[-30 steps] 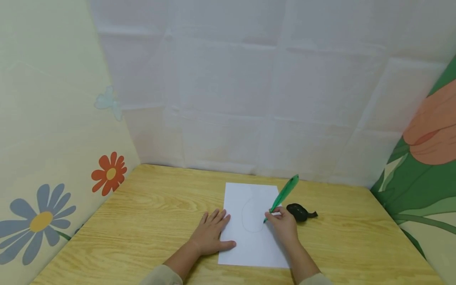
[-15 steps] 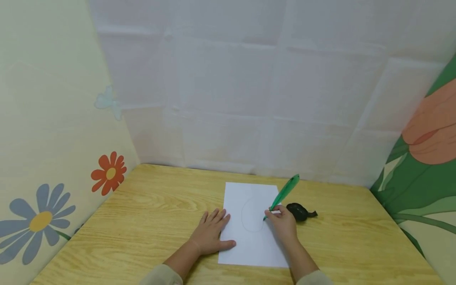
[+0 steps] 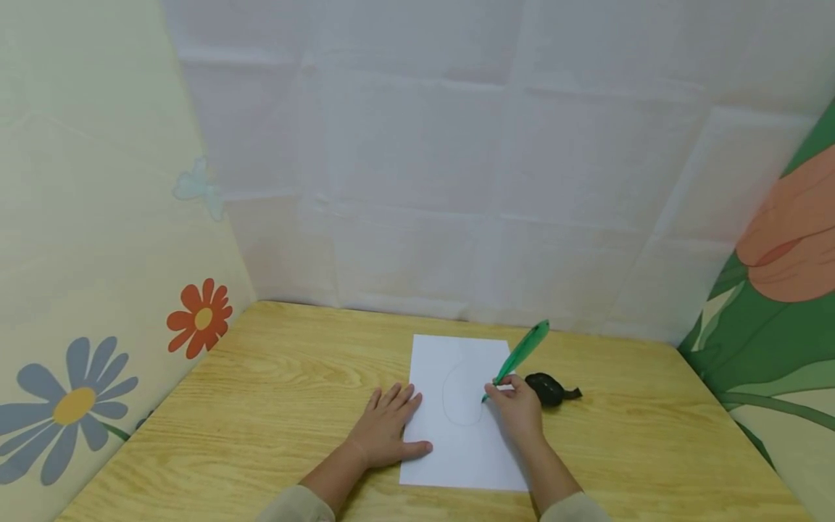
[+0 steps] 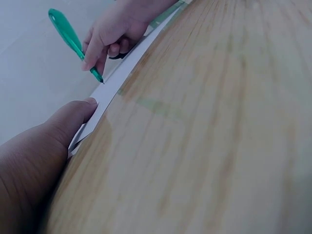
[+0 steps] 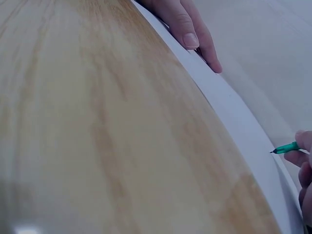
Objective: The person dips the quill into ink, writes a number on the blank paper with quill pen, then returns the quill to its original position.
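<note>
A white sheet of paper (image 3: 450, 464) lies on the wooden table, bearing a thin, rounded outline (image 3: 443, 395). My left hand (image 3: 383, 433) rests flat over the sheet's left edge, fingers straight and thumb spread onto the paper. Between thumb and fingers, my right hand (image 3: 522, 415) pinches a green pen (image 3: 524, 353) with a broad, leaf-like upper end. Its dark tip is at the lower right of the outline, and the left wrist view shows the pen (image 4: 66, 31) tilted. In the right wrist view, the green pen (image 5: 286, 147) shows only its tip end.
Just right of my right hand lies a black, rounded thing (image 3: 548, 389) with a narrow tail. The wooden table (image 3: 293, 377) reaches back to a creased white cloth (image 3: 417, 159). Flower-printed panels stand at the left (image 3: 78, 254) and right (image 3: 783, 326).
The pen tip has shifted slightly away from me, up the right side of the outline, with my right hand still pinching the pen. My left hand has stayed in place.
</note>
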Demonstrator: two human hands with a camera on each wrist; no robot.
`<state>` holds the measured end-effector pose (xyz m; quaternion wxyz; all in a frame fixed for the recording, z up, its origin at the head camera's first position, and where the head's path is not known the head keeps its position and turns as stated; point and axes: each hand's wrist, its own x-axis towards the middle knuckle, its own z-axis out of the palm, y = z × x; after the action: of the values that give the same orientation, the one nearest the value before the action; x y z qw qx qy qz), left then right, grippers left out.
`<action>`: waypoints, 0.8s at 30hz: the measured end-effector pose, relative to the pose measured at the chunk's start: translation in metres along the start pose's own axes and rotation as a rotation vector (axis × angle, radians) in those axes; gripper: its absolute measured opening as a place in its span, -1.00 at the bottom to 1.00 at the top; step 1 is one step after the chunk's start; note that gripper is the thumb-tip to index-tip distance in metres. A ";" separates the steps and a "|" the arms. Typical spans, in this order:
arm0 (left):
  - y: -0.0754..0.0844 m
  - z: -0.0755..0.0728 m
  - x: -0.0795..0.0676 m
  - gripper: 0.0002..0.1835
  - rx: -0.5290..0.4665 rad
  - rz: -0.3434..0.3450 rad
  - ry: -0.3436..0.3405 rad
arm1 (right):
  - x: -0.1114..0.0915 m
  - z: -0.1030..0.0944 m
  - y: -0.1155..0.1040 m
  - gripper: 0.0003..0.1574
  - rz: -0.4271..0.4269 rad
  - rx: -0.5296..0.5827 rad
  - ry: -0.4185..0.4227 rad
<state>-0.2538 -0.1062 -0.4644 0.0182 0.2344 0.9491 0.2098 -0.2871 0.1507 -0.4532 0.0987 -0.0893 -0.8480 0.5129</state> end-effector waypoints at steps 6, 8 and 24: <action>0.000 -0.001 0.000 0.00 0.002 0.004 0.008 | 0.000 0.001 0.000 -0.74 -0.004 -0.006 0.002; 0.000 0.000 0.000 0.01 0.005 0.005 0.009 | 0.000 0.001 0.000 -0.74 -0.003 -0.005 0.004; -0.003 0.002 0.000 0.02 0.010 0.017 0.019 | 0.003 0.005 -0.001 -0.74 -0.013 -0.008 0.015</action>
<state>-0.2549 -0.1072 -0.4676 0.0063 0.2407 0.9482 0.2071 -0.2915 0.1468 -0.4538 0.1079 -0.0879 -0.8499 0.5082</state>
